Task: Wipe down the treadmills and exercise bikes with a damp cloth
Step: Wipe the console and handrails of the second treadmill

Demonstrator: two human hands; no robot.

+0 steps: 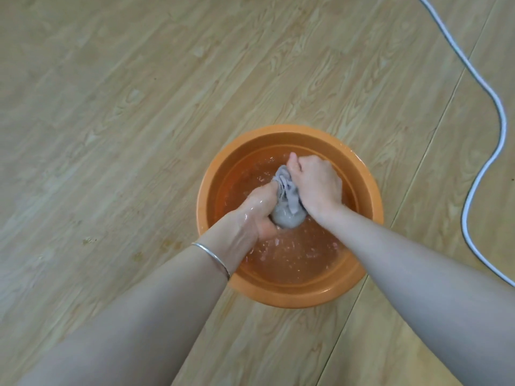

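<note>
Plainly, from the head view, both hands meet over an orange basin that stands on the wood-pattern floor. The cloth, grey and bunched into a tight wad, sits between them above the water. The left hand has its fingers curled round the cloth's lower bulge. The right hand is fisted round the upper end, where a few folds stick out past the thumb. Neither hand is slack; each grips the cloth firmly. This opposed two-fisted hold looks like wringing, and keeping the wad over the basin would let the squeezed water fall back in, not onto the floor. The left wrist shines wet and carries a thin bangle. The water surface is broken with ripples and glints. I judge the task to be at its start: the cloth is being brought to damp, not dripping, and no treadmill or bike shows here. A white cable snakes along the floor to the right, well apart from the basin. Splashes over the rim toward it would be the thing to avoid.
</note>
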